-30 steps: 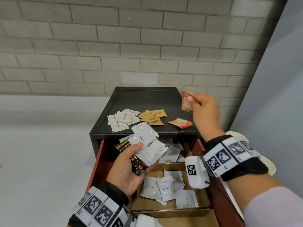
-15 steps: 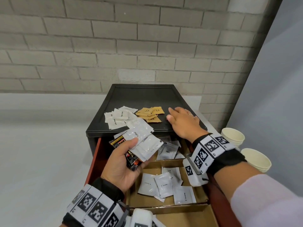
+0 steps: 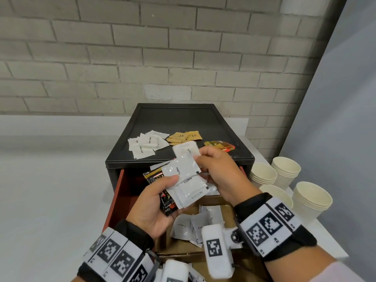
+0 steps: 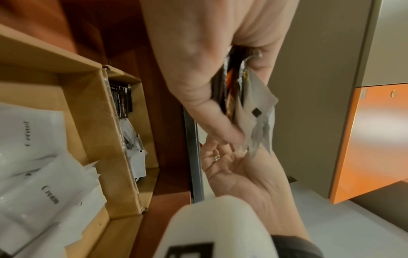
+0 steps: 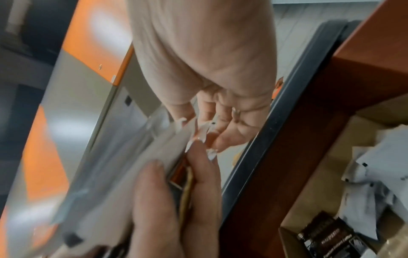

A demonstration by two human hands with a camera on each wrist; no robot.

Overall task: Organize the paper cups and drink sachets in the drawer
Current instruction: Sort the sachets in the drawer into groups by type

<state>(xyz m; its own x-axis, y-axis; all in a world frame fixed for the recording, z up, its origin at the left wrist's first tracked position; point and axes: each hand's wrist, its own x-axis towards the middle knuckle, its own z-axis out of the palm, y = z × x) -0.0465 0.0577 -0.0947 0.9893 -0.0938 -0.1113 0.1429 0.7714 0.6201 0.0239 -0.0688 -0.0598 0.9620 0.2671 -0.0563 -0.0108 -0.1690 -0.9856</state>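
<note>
Grey brick wall behind a black drawer cabinet (image 3: pixel 179 127), both hands over its open drawer.

Head view: left hand (image 3: pixel 150 208) clamps a fanned bundle of white coffee sachets (image 3: pixel 184 180) and black sachets (image 3: pixel 154 177) under its thumb; right hand (image 3: pixel 218 176) pinches the far white sachet (image 3: pixel 186 150). White sugar packets (image 3: pixel 145 146), tan packets (image 3: pixel 184 137) and a red-gold sachet (image 3: pixel 219 145) lie on the cabinet top; stacked cream paper cups (image 3: pixel 284 173) stand right. Left wrist view: white cream sachets (image 4: pixel 37 174) fill the near cardboard compartment (image 4: pixel 88 111). Right wrist view: blurred; fingertips (image 5: pixel 223 139) curl on white sachet edges.
</note>
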